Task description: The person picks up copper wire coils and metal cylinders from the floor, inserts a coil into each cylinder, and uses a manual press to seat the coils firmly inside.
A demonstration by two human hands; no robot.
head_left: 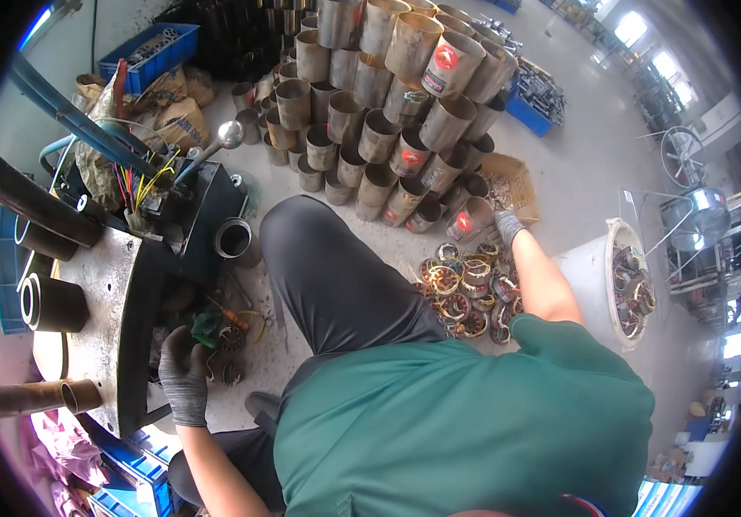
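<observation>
My left hand [184, 375], in a grey knitted glove, is beside the worn metal machine plate [112, 336]. Its fingers curl slightly, thumb apart, and nothing shows between them. Just past its fingertips lie a green bundle [207, 326] and an orange-handled tool [236, 320]. Stretched out to the far right, my gloved right hand [509, 227] closes on the edge of a metal cylinder [468, 221] with a red label. Its fingertips are partly hidden. Below that cylinder, a heap of copper-wound stators [471, 293] covers the floor.
Stacked metal cylinders [379, 133] rise ahead. A cardboard box [512, 183] stands right of them. On the right is a white bucket [599, 258] of wound parts. A lever with a ball knob [231, 133] and a dark open cylinder [237, 241] flank the machine.
</observation>
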